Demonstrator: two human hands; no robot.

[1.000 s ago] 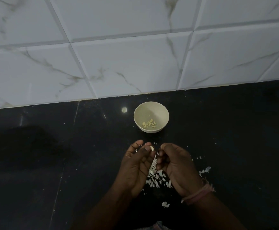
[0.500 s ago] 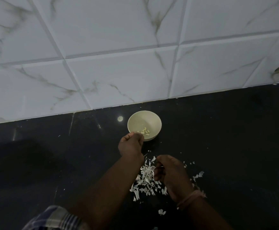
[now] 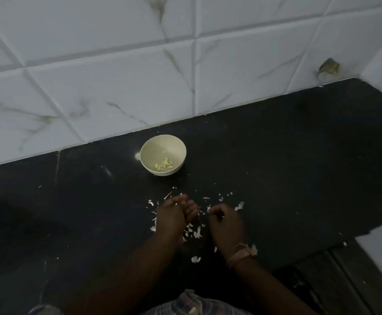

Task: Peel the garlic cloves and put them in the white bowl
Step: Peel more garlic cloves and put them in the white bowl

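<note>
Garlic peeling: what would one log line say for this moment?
white bowl: holds peeled cloves | left hand, right hand: over peel scraps | grip: unclear

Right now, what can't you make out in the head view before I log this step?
- Left hand: whether the curled fingers hold a clove; dim and blurred.
- Right hand: fist turned away, its contents hidden.
- Cloves in the white bowl: too small to count.
- Unpeeled garlic among the skins: indistinguishable.
</note>
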